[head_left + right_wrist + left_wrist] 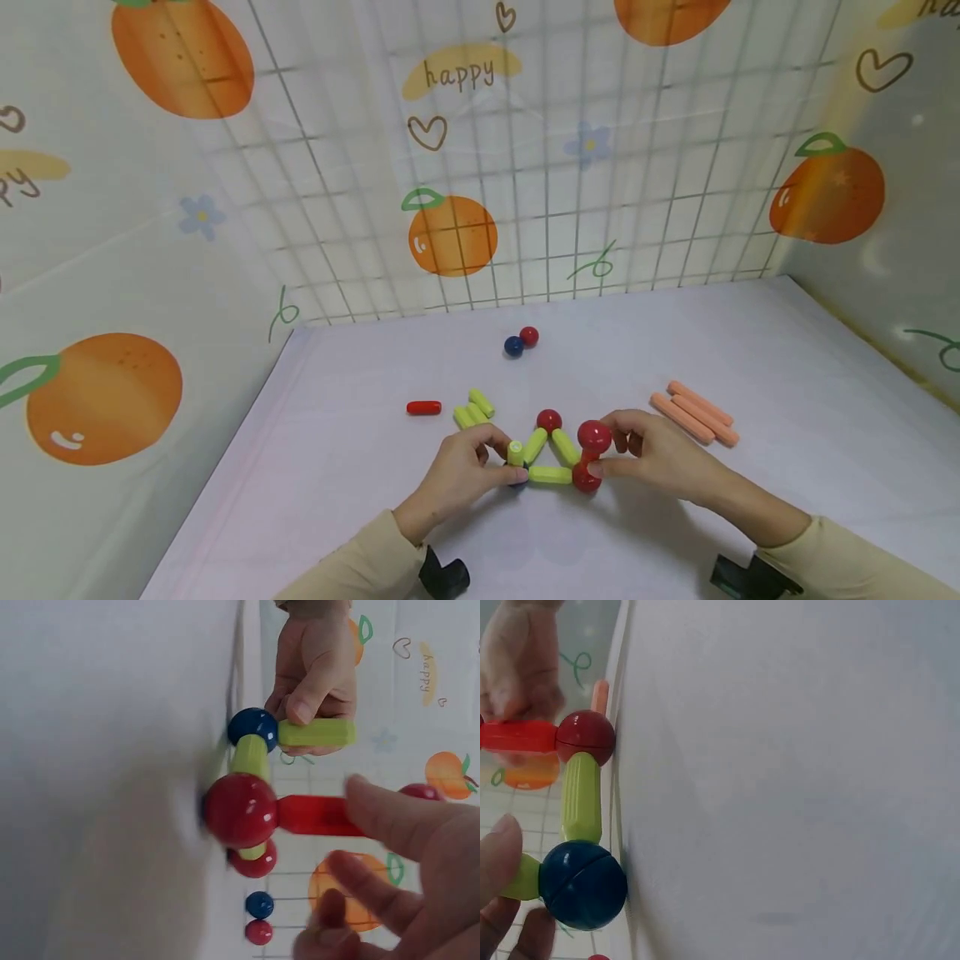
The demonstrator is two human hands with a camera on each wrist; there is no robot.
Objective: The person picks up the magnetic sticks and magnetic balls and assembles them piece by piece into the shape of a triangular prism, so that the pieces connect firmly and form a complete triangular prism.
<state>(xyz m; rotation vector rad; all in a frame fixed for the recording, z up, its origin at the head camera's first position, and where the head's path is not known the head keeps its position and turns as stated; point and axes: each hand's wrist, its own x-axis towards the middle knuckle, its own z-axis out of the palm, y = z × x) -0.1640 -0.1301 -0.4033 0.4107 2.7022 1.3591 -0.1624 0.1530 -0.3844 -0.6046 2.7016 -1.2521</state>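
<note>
A triangle of three light green toy sticks (551, 475) lies on the table, joined by a red ball (549, 420) at the far corner, another red ball (585, 478) at the right and a blue ball (583, 885) at the left. On the blue ball stands an upright green stick (316, 733), pinched by my left hand (468, 462). From the right corner rises a red stick (315, 815) topped by a third red ball (594, 436). My right hand (663, 454) holds this red stick between thumb and forefinger, the other fingers loosely bent.
Behind the triangle lie several loose green sticks (472, 414) and one red stick (423, 407). Farther back, a blue ball (513, 347) touches a red one (529, 336). Three salmon-coloured sticks (693, 414) lie at the right. A printed curtain (360, 167) over a wire grid backs the table.
</note>
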